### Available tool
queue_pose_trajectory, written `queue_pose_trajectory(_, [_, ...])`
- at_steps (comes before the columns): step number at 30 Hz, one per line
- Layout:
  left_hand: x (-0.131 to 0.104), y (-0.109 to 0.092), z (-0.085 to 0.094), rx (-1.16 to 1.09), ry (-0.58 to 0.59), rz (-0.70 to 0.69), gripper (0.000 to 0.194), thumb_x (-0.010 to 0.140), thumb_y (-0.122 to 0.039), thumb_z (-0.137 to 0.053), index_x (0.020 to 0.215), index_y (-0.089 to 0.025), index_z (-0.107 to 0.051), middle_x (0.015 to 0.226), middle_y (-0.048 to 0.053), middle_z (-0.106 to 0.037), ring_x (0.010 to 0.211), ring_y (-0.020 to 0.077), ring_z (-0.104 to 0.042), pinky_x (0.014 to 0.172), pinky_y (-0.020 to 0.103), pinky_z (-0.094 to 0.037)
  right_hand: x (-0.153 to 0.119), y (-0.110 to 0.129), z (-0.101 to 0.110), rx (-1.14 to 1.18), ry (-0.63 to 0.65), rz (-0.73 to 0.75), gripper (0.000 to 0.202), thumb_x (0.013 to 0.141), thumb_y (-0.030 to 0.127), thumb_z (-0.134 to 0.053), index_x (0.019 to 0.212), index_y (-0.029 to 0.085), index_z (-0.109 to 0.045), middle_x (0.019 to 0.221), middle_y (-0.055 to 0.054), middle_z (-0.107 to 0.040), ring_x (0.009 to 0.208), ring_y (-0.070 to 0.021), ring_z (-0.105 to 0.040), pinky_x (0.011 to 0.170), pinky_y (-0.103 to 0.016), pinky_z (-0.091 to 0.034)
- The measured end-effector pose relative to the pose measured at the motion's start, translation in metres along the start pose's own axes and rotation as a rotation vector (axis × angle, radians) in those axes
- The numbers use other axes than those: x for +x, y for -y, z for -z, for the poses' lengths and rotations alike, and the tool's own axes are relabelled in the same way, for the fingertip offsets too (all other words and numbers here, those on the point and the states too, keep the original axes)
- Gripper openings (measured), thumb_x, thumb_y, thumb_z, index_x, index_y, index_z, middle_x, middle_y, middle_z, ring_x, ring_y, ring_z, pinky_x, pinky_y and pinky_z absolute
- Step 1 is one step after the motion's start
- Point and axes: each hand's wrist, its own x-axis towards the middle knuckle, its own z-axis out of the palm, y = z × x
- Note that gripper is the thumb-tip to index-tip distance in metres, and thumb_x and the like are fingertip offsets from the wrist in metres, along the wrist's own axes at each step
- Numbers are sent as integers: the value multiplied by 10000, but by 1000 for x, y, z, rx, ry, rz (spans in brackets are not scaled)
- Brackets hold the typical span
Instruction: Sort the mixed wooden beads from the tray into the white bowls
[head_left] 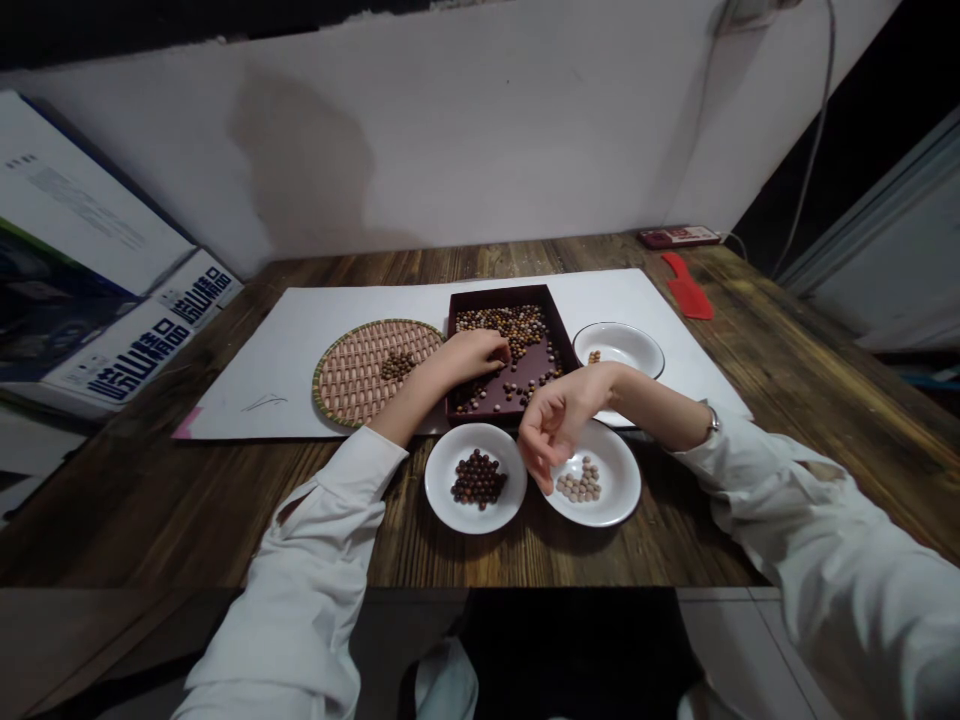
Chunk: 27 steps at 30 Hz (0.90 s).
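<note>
At a wooden table (409, 550), a person's left hand (480, 352) dips into a dark red box (533, 362) of mixed beads (517, 322), fingertips drawn close; from where I stand, I cannot tell whether they pinch one. The right hand (556, 418), its fingers loosely curled and its grip likewise unclear, hangs over a white plate (624, 485) of pale beads (582, 482), just beside a dish (441, 495) of dark beads (478, 480).

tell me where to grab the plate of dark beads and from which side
Probably the rim, pinched at the near left, coming from the near side: it is bare there, the dark beads bunched mid-plate. The maroon box stands close behind and the plate of pale beads close to the right, leaving less room.
</note>
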Motion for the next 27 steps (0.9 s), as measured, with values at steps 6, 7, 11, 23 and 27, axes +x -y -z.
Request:
queue_pose_trajectory(6, [1, 1, -1, -6, 3, 2, 165, 885, -169, -563, 997, -179, -684, 1065, 53, -706, 1012, 193, -637, 884, 293, -470, 0, 0, 0, -6, -3, -8, 162, 845, 232, -744, 906, 96, -680, 1014, -112, -741, 1013, -187, -712, 908, -293, -527])
queue_pose_trajectory(7, [1, 1, -1, -6, 5, 5, 162, 885, -169, -565, 996, -175, -683, 1065, 54, -706, 1013, 194, -637, 886, 293, -469, 0, 1, 0, -5, -3, -9, 161, 846, 228, -743, 906, 94, -679, 1016, -113, -741, 1014, -186, -711, 909, -293, -527])
queue_pose_trajectory(11, [1, 0, 0, -6, 8, 20, 157, 884, -174, -568, 990, -172, -684, 1062, 57, -709, 1007, 195, -638, 874, 294, -470, 0, 1, -1, 6, 6, -4, 125, 857, 195, -727, 921, 95, -686, 1023, -106, -745, 1016, -172, -710, 909, -279, -527])
queue_pose_trajectory(23, [0, -5, 2, -32, -4, 50, 149, 887, -193, -579, 1001, -170, -672, 1051, 56, -723, 964, 190, -646, 842, 282, -469, -1, 3, -1, 10, -4, -15, 142, 849, 206, -737, 918, 92, -685, 1011, -113, -749, 1007, -176, -712, 909, -282, -522])
queue_pose_trajectory(27, [-1, -6, 3, -39, -7, 54, 157, 891, -202, -575, 1009, -168, -673, 1057, 53, -725, 974, 189, -652, 843, 275, -467, 0, 3, -2, 17, 1, -11, 131, 857, 191, -728, 917, 86, -679, 1016, -118, -748, 1017, -176, -708, 910, -282, -517])
